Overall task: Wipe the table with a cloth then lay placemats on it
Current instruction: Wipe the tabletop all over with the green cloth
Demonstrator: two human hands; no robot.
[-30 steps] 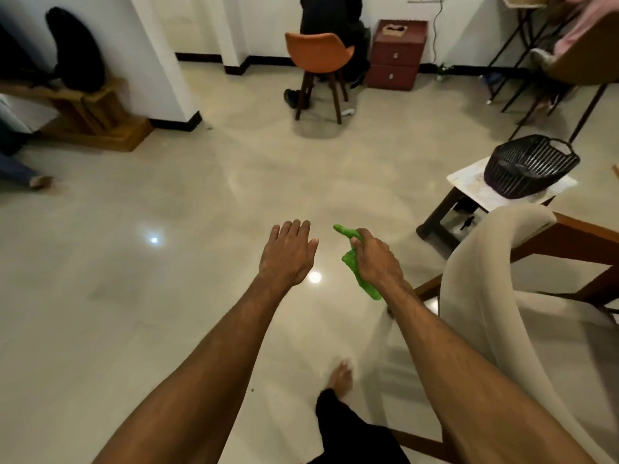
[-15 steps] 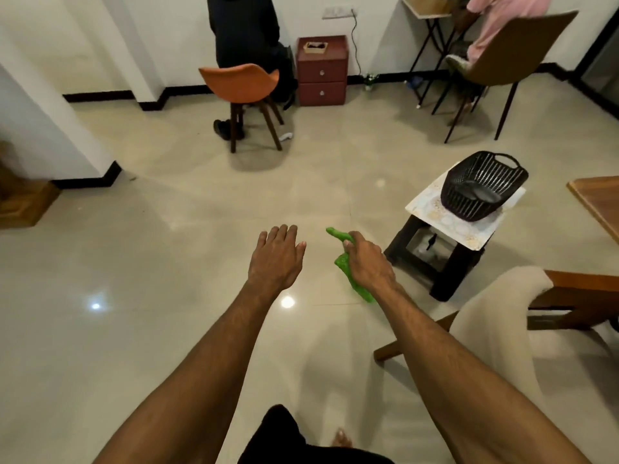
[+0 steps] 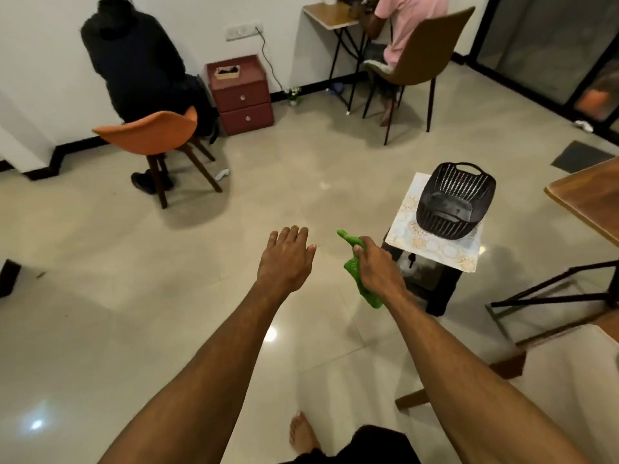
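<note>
1 green cloth [image 3: 351,267], gripped in my right hand [image 3: 378,269]; my left hand [image 3: 284,259] at its 9 o'clock, fingers straight, apart.

Green cloth [image 3: 354,266] bunched, dangling from right hand [image 3: 378,267].

Open floor [image 3: 167,296] lies ahead; the stool [image 3: 435,286] with black basket [image 3: 455,199] stands beside the counter [image 3: 589,195] at right.

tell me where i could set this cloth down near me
The table corner at the right edge shows bare wood. The mat on the stool is crowded: the basket covers most, leaving only a front strip. The right hand grips the cloth.
</note>
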